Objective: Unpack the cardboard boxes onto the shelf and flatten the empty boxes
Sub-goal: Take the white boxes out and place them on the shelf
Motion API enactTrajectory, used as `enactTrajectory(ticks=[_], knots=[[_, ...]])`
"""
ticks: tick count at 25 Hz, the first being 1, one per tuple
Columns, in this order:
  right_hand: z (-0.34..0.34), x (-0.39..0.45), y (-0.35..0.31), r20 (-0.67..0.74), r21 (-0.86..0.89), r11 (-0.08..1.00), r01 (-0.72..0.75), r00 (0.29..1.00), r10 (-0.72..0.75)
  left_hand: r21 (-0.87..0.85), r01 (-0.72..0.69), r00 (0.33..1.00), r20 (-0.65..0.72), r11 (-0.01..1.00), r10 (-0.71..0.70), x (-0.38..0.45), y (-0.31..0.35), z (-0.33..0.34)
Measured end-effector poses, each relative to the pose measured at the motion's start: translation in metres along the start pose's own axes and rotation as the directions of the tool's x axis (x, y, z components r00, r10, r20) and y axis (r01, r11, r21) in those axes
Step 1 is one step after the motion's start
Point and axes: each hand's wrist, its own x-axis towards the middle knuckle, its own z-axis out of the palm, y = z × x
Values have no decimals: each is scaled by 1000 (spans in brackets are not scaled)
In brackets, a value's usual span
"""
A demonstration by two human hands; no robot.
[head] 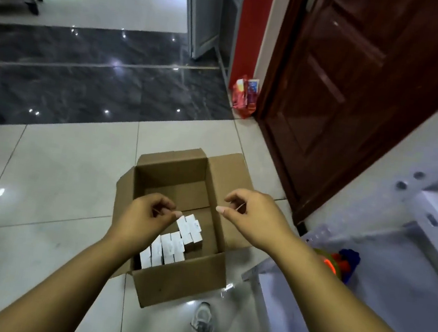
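An open brown cardboard box (178,285) stands on the pale tiled floor with its flaps spread outward. Several small white boxes (172,243) stand packed in its near half; the far half shows bare cardboard. My left hand (142,217) hovers over the box's left side with loosely curled fingers and holds nothing. My right hand (253,214) hangs above the right flap, fingers also loosely curled and holding nothing. A white metal shelf (365,266) stands at the right.
A dark red wooden door (360,86) stands behind the box at the right. Red snack packets (244,94) lean by the door frame. A colourful toy (338,263) lies on the low shelf. My grey shoe (202,318) is just in front of the box.
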Motion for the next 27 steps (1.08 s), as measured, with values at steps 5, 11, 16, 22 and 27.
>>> enactTrajectory(ticks=[5, 11, 16, 22, 27], knots=[[25, 62, 18, 170, -7, 999, -47, 984, 48, 11, 164, 986, -42, 986, -163, 32, -31, 7], [75, 100, 43, 352, -97, 989, -113, 926, 140, 61, 281, 960, -17, 958, -281, 51, -74, 20], [115, 107, 65, 437, -123, 973, -197, 870, 231, 86, 344, 935, 56, 935, -349, 64, -114, 34], [171, 122, 89, 433, -145, 930, -338, 824, 367, 133, 368, 912, 140, 920, -385, 87, -162, 41], [221, 141, 106, 359, -203, 900, -385, 826, 434, 223, 317, 907, 214, 922, -364, 113, -206, 46]])
